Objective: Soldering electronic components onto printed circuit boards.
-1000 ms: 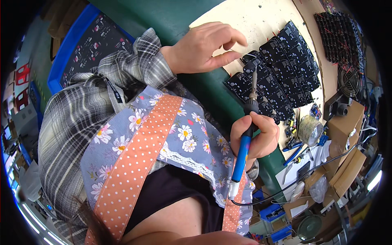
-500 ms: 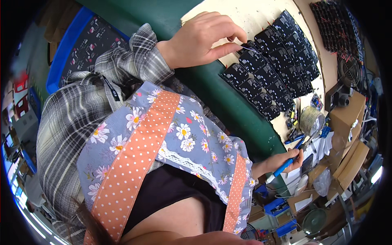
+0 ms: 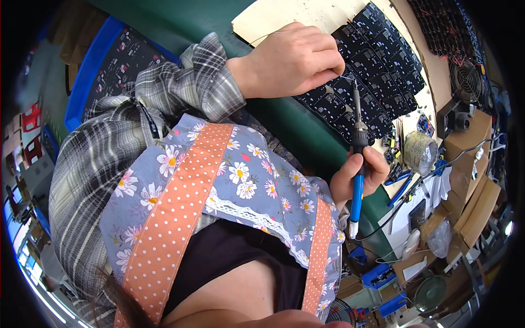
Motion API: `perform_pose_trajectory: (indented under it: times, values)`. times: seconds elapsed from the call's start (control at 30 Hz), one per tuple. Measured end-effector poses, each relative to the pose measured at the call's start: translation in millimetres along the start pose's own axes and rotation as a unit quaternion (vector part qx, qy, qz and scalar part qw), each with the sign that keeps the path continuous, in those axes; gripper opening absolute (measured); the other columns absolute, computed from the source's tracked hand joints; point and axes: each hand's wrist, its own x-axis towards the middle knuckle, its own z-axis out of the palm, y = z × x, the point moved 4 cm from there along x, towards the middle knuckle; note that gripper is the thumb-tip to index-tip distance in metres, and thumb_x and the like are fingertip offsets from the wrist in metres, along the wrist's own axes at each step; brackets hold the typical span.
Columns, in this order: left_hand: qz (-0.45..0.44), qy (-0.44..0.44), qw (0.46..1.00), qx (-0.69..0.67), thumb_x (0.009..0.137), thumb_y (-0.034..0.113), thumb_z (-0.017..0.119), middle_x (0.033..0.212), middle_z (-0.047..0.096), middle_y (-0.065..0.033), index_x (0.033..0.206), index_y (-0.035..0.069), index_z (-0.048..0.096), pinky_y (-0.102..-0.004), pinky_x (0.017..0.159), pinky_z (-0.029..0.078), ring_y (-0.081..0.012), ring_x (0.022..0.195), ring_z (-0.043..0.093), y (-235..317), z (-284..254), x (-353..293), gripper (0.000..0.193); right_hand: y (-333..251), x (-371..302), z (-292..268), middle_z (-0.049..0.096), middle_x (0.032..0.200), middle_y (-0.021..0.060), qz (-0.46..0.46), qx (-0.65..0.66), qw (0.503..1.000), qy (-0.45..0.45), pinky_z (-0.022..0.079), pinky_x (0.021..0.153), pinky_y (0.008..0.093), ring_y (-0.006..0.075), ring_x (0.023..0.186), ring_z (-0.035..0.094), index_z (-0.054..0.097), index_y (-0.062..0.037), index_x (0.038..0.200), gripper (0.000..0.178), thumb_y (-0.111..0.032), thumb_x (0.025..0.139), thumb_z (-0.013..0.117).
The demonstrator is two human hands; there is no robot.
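My left hand (image 3: 298,61), its fingers pinched together, holds a thin silvery solder wire (image 3: 346,77) over several black circuit boards (image 3: 383,68). The boards lie close together in rows on a pale sheet (image 3: 260,24). Held by my right hand (image 3: 373,168) is a soldering iron (image 3: 357,198) with a blue handle. Its metal tip points away from me and reaches close to the wire's end above the boards. Whether tip, wire and board touch is too small to tell.
On the left stands a blue-rimmed tray (image 3: 74,104) with dark sheets. To the right are a pale roll (image 3: 421,152), a blue-handled tool (image 3: 402,188) and cardboard boxes (image 3: 465,158). The iron's black cable (image 3: 394,215) runs off to the right. More dark boards (image 3: 445,27) sit at the far right.
My right hand has brought the soldering iron up from the roll at the right to the boards. My left hand has moved slightly right and down with the wire.
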Motion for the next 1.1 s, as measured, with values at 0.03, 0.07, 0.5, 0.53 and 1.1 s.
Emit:
perform_pose_trajectory:
  times: [0.03, 0.07, 0.5, 0.53, 1.1]
  values:
    - [0.000, 0.000, 1.000, 0.000, 0.070, 0.010, 0.067, 0.081, 0.055, -0.0013, 0.081, 0.011, 0.058, -0.0312, 0.068, 0.042, -0.0197, 0.076, 0.055, 0, 0, 1, 0.014, 0, 1, 1, 0.050, 0.084, 0.0094, 0.007, 0.001, 1.000, -0.004, 0.042, 0.057, 0.0229, 0.0141, 0.064, 0.051, 0.048, -0.0033, 0.096, 0.020, -0.014, 0.082, 0.058]
    - [0.005, 0.002, 1.000, 0.004, 0.070, 0.010, 0.067, 0.080, 0.055, -0.0013, 0.081, 0.011, 0.058, -0.0312, 0.068, 0.042, -0.0197, 0.076, 0.055, 1, 1, 2, 0.014, 0, 1, 1, 0.050, 0.084, 0.0094, 0.007, 0.001, 1.000, -0.005, 0.042, 0.057, 0.0229, 0.0141, 0.064, 0.051, 0.048, -0.0033, 0.096, 0.020, -0.014, 0.082, 0.058]
    - [0.015, -0.035, 0.999, 0.030, 0.072, 0.013, 0.065, 0.081, 0.052, -0.0006, 0.081, 0.012, 0.055, -0.0308, 0.069, 0.041, -0.0192, 0.078, 0.054, 7, 11, 13, 0.014, 4, 0, 3, 0.052, 0.083, 0.0110, 0.019, 0.037, 0.999, 0.001, 0.042, 0.062, 0.0248, 0.0160, 0.068, 0.051, 0.047, -0.0030, 0.095, 0.022, -0.012, 0.080, 0.060]
    - [0.015, -0.035, 0.999, 0.030, 0.072, 0.013, 0.065, 0.081, 0.052, -0.0006, 0.081, 0.012, 0.055, -0.0308, 0.069, 0.041, -0.0192, 0.078, 0.054, 7, 11, 13, 0.014, 3, 1, 4, 0.051, 0.081, 0.0102, 0.000, 0.017, 1.000, 0.002, 0.042, 0.055, 0.0232, 0.0151, 0.063, 0.051, 0.048, -0.0034, 0.095, 0.020, -0.014, 0.081, 0.058]
    - [0.004, 0.010, 1.000, 0.018, 0.070, 0.011, 0.068, 0.078, 0.055, -0.0006, 0.081, 0.011, 0.056, -0.0315, 0.067, 0.039, -0.0199, 0.072, 0.053, -2, -7, 4, 0.016, 3, 0, 1, 0.052, 0.080, 0.0104, 0.039, 0.018, 0.998, 0.040, 0.044, 0.056, 0.0242, 0.0158, 0.062, 0.053, 0.048, -0.0027, 0.093, 0.024, -0.021, 0.082, 0.060]
